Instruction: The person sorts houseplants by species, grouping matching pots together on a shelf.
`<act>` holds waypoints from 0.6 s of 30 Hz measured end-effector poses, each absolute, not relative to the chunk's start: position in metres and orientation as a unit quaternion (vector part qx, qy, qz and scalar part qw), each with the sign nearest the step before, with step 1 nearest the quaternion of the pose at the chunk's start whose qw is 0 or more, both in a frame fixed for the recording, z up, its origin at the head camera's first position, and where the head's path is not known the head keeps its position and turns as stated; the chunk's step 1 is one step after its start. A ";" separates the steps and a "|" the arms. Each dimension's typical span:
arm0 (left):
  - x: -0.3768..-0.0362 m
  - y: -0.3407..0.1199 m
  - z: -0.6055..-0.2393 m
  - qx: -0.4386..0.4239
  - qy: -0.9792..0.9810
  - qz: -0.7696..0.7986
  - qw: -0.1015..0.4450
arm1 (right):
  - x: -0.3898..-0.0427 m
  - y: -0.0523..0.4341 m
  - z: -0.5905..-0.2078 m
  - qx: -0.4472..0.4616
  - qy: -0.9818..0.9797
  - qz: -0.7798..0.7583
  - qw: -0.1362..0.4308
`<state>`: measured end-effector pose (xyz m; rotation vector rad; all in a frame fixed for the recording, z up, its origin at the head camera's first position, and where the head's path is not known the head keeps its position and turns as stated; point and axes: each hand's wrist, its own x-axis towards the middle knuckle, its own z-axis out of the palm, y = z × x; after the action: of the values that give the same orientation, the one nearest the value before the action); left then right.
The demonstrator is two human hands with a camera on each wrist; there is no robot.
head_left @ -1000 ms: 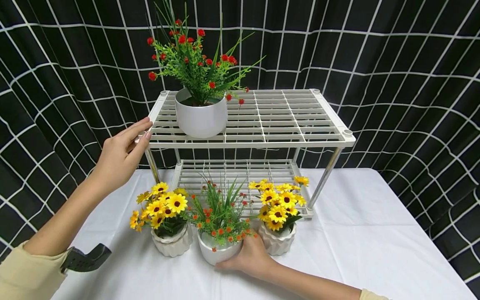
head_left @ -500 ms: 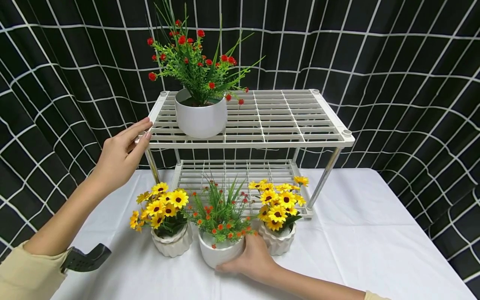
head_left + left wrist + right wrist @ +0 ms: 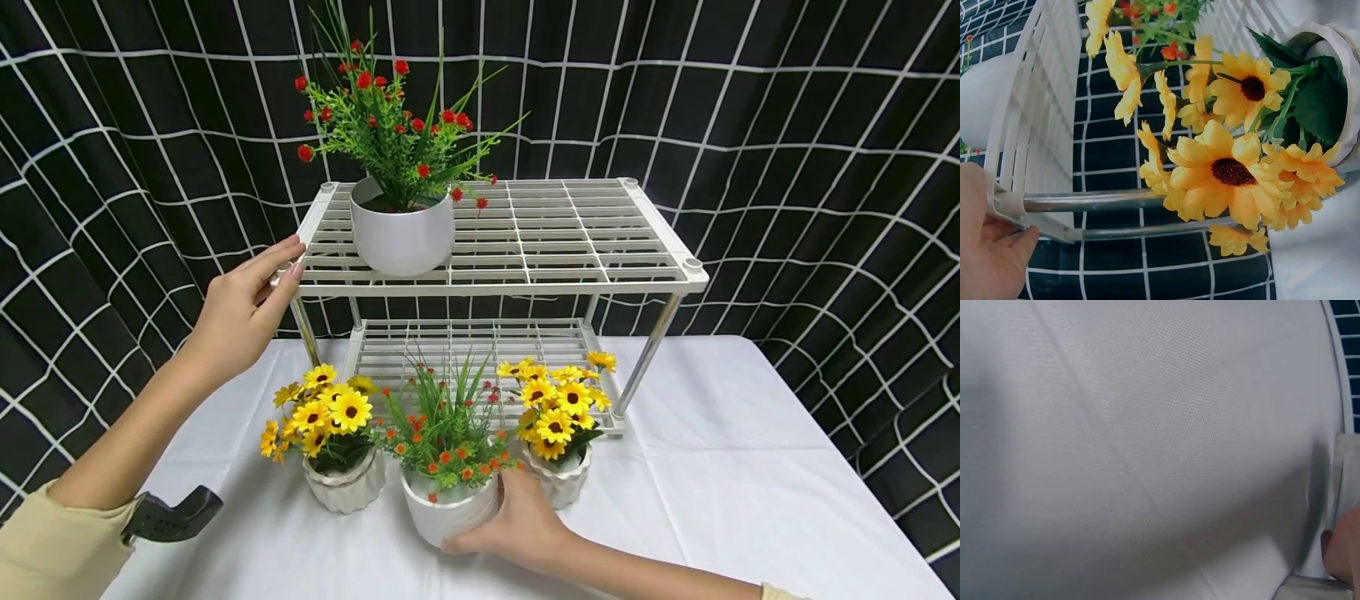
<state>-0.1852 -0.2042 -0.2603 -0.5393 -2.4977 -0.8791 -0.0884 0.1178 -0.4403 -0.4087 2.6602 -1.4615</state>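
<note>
Behind everything, filling the upper frame and both sides: a black curtain (image 3: 810, 125) crossed by a white grid, hanging in loose folds. Below, across the lower half: a table under a white tablecloth (image 3: 720, 483), faintly creased. Even, bright light, with only soft shadows.

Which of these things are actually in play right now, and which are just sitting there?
In play:
right hand gripping the orange-flower pot
left hand resting on the white rack corner

Sitting by:
red-flower pot on the top shelf
left sunflower pot
right sunflower pot
white tablecloth
</note>
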 end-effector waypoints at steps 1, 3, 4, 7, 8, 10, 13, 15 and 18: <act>-0.185 -0.204 -0.260 -0.195 -0.902 -0.317 0.218 | -0.088 0.119 -0.439 -0.131 0.869 -0.475 0.038; -0.185 -0.204 -0.260 -0.194 -0.903 -0.316 0.217 | -0.086 0.120 -0.436 -0.128 0.869 -0.477 0.037; -0.185 -0.204 -0.260 -0.194 -0.903 -0.316 0.217 | -0.085 0.121 -0.434 -0.126 0.870 -0.476 0.034; -0.185 -0.204 -0.260 -0.193 -0.903 -0.318 0.216 | -0.082 0.122 -0.430 -0.127 0.871 -0.473 0.031; -0.185 -0.204 -0.260 -0.193 -0.903 -0.318 0.215 | -0.081 0.123 -0.428 -0.130 0.871 -0.474 0.029; -0.186 -0.205 -0.260 -0.193 -0.903 -0.319 0.214 | -0.079 0.123 -0.425 -0.135 0.872 -0.469 0.026; -0.186 -0.205 -0.260 -0.194 -0.902 -0.320 0.213 | -0.077 0.123 -0.422 -0.142 0.875 -0.463 0.018; -0.185 -0.205 -0.259 -0.193 -0.903 -0.320 0.213 | -0.075 0.123 -0.419 -0.147 0.872 -0.466 0.017; -0.185 -0.204 -0.259 -0.193 -0.904 -0.318 0.213 | -0.072 0.124 -0.415 -0.152 0.863 -0.481 0.021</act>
<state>-0.1853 -0.2042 -0.2590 -0.5349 -2.5088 -0.8831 -0.0718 0.1239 -0.4149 -0.4706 2.6759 -1.4914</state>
